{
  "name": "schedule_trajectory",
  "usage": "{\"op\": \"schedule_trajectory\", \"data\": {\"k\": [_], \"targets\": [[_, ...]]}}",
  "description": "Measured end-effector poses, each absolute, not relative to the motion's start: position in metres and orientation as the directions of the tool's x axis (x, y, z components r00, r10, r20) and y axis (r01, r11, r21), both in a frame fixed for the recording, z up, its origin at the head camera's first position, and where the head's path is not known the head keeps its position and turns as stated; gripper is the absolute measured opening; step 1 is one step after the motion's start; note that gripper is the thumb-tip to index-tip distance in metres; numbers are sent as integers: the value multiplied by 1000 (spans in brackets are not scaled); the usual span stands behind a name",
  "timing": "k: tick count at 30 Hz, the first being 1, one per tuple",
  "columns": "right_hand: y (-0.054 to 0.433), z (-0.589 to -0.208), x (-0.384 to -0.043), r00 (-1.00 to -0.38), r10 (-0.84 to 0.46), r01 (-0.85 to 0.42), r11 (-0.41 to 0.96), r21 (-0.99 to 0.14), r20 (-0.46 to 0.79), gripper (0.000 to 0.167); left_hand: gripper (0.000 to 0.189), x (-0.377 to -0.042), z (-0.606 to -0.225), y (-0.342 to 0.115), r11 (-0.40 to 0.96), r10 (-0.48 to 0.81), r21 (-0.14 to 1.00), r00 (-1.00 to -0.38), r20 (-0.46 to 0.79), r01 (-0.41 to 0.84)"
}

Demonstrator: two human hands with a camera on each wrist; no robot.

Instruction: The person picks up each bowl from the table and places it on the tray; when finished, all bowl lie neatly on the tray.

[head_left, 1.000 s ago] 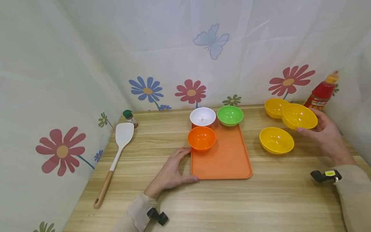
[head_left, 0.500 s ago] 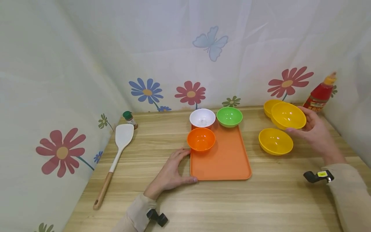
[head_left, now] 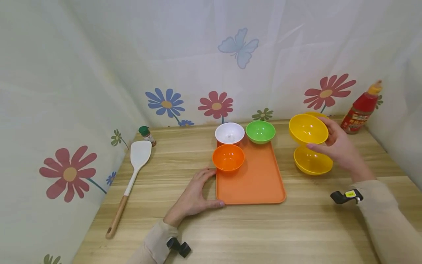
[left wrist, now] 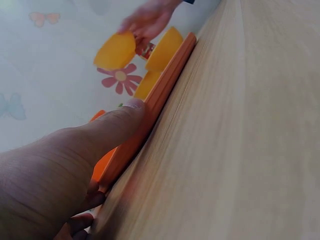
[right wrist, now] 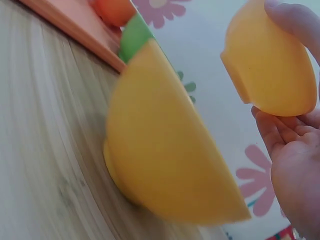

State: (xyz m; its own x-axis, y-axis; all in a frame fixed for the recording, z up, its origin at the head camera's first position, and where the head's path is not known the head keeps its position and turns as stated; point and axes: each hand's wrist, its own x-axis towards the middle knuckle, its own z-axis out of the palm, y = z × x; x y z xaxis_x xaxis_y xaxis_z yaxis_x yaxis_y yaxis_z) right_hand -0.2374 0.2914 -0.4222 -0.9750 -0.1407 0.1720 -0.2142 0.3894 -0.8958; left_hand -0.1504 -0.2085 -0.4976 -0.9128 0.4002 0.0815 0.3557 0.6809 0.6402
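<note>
My right hand [head_left: 341, 148] holds a yellow bowl [head_left: 308, 128] by its right side, thumb at the near rim and fingers at the far side. In the right wrist view this bowl [right wrist: 272, 62] is up in the air. Below it on the table sits a second yellow bowl [head_left: 313, 165]; a third, mostly hidden bowl [head_left: 318, 114] stands behind. My left hand [head_left: 192, 196] rests at the near left corner of an orange tray [head_left: 254, 183], thumb [left wrist: 117, 125] extended against the front edge, fingers along the left edge.
An orange bowl [head_left: 228, 157], a white bowl [head_left: 229, 132] and a green bowl [head_left: 261, 132] stand at the tray's left and far edges. A white spatula with wooden handle [head_left: 140, 154] and a green-capped jar [head_left: 147, 135] lie left. A red sauce bottle [head_left: 359, 112] stands back right.
My right hand has carried the yellow bowl leftward, from beside the sauce bottle to above the front yellow bowl. My left hand and the tray have stayed in place.
</note>
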Motion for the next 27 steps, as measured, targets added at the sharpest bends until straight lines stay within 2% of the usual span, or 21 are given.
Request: {"op": "schedule_trajectory", "data": {"k": [7, 16, 27], "targets": [[270, -423, -239, -948, -230, -294, 361, -885, 222, 96, 115, -149, -497, -209, 681, 397, 643, -915, 77, 349], [240, -423, -232, -943, -271, -289, 386, -876, 192, 98, 115, -149, -497, -208, 681, 394, 642, -915, 86, 353], [211, -426, -226, -935, -318, -264, 339, -903, 154, 95, 115, -148, -496, -208, 673, 405, 637, -908, 108, 376]]}}
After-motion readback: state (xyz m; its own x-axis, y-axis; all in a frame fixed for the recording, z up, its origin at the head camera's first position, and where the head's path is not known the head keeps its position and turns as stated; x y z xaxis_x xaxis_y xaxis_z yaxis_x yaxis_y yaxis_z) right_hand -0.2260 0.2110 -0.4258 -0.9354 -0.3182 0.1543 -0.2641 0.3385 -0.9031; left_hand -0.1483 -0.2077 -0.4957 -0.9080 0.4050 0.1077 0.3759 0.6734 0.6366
